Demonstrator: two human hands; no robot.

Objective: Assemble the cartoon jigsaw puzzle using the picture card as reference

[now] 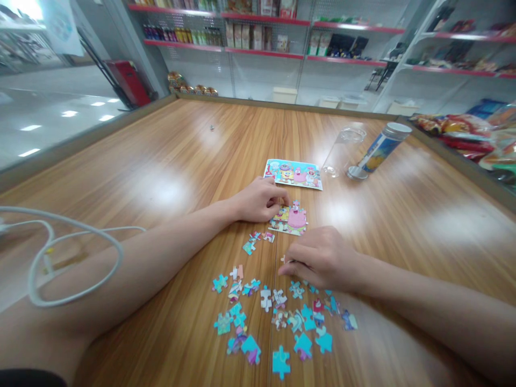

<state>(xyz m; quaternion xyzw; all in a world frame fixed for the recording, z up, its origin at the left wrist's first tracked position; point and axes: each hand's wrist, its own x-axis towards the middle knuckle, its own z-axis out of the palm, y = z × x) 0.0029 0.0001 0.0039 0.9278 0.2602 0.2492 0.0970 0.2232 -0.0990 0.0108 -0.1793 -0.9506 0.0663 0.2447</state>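
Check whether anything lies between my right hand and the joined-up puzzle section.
Nothing visible does. Only bare table separates the right hand from the joined puzzle section. The left hand touches that section's left edge, and a few loose pieces lie off to the left.

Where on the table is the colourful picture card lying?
In the head view, the picture card lies flat mid-table, just beyond the left hand and the joined puzzle section, left of the clear tube.

Glossy wood-grain table, clear plastic jar, matt printed cardboard puzzle pieces.
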